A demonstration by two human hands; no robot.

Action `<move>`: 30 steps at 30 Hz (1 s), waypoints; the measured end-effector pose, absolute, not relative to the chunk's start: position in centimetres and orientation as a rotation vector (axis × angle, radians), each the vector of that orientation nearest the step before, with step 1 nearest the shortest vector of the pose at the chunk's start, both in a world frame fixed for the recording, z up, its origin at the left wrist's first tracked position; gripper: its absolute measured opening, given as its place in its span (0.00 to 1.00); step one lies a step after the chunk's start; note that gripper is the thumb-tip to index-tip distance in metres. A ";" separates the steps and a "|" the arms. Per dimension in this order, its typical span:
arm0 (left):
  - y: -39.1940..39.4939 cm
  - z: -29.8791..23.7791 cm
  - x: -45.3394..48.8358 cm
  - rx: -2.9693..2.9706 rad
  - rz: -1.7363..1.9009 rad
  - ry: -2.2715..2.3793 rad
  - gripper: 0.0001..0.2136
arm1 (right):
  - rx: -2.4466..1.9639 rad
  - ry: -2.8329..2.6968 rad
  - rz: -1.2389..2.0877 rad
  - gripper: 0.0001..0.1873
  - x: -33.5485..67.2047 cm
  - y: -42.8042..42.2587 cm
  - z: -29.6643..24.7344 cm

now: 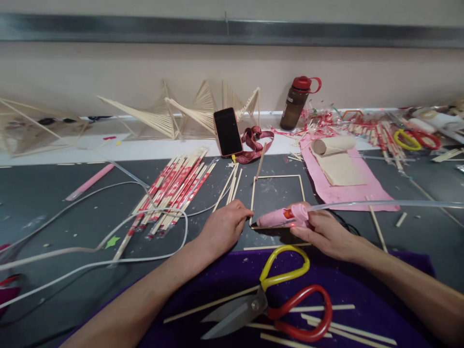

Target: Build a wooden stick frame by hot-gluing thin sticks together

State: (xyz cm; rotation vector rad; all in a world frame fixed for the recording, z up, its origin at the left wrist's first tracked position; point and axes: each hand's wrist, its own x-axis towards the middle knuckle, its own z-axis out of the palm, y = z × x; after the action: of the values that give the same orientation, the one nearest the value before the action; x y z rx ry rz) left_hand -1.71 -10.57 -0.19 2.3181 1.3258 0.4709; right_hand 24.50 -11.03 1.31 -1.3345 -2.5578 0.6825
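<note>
My right hand (328,234) is closed round a pink glue gun (281,218), with its nozzle pointing left at the near left corner of a square frame of thin wooden sticks (277,177) lying on the dark table. A clear glue stick (384,204) runs out of the gun to the right. My left hand (224,227) rests in a loose fist at that same corner, fingertips pinching the frame's stick.
Big shears (270,302) with a yellow and a red handle lie on a purple mat (362,285) with loose sticks. Wrapped chopsticks (172,191), white cables (90,249), a phone (227,131), a brown bottle (296,102), pink sheet (348,188) and stick models (174,116) lie beyond.
</note>
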 end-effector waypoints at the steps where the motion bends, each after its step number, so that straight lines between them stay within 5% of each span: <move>1: -10.6 -0.3 -1.7 2.321 0.476 1.323 0.14 | -1.330 -2.556 0.684 0.25 24.5 -11.1 1.2; 22: -10.6 -0.4 -1.8 2.344 0.442 1.325 0.14 | -1.399 -2.481 0.683 0.27 25.2 -11.0 1.0; 30: -10.6 -0.2 -1.7 2.311 0.398 1.348 0.14 | -1.345 -1.983 1.111 0.21 25.7 -10.5 0.8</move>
State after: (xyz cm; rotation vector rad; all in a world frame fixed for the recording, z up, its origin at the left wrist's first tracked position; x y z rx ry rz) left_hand -1.71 -10.56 -0.24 2.3112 1.3484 0.3984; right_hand 25.73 -10.47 0.79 -1.3448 -1.9832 1.1112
